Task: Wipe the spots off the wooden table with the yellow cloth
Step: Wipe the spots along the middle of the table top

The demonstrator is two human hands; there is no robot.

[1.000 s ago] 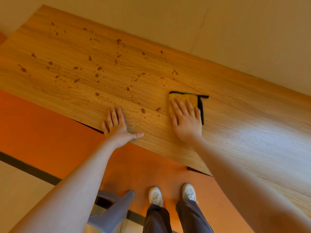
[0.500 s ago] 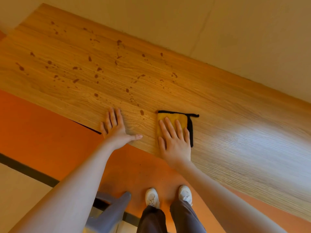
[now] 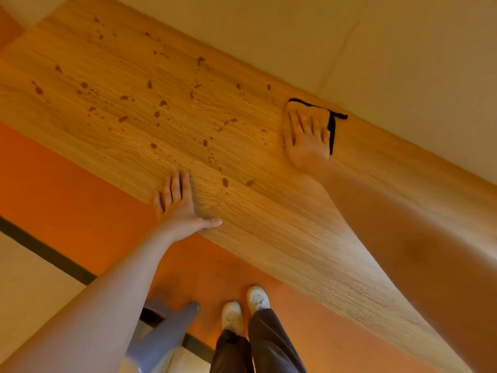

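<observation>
The wooden table [image 3: 282,232] runs diagonally across the view, with several dark brown spots [image 3: 161,103] scattered over its left and middle parts. The yellow cloth [image 3: 320,111] with a black edge lies near the table's far edge by the wall. My right hand [image 3: 306,141] presses flat on the cloth with fingers spread, covering most of it. My left hand [image 3: 178,203] rests flat on the near table edge, fingers apart, holding nothing. Two spots sit just right of my left hand.
A beige wall [image 3: 376,49] borders the table's far edge. Below the near edge are an orange floor [image 3: 67,189], my white shoes [image 3: 242,310] and a grey chair or stool part [image 3: 164,337] at the bottom left.
My right hand has pushed the cloth away from the near edge to the far edge by the wall. The left hand has stayed at the near edge.
</observation>
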